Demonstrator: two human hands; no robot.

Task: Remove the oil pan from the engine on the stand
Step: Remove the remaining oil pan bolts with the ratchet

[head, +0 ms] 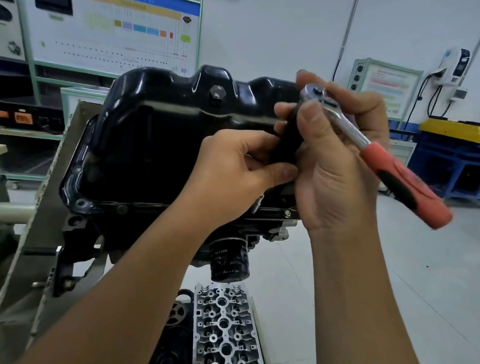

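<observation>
Right hand (334,163) gripping ratchet (367,143), raised

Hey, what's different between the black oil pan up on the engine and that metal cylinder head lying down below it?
The oil pan is glossy black with smooth rounded walls; the cylinder head is bare silver metal full of round holes and small fittings. The oil pan sits on top of the engine on the stand, with the left hand and right hand in front of it; the cylinder head lies flat lower down, untouched. Both are long engine parts.
</observation>
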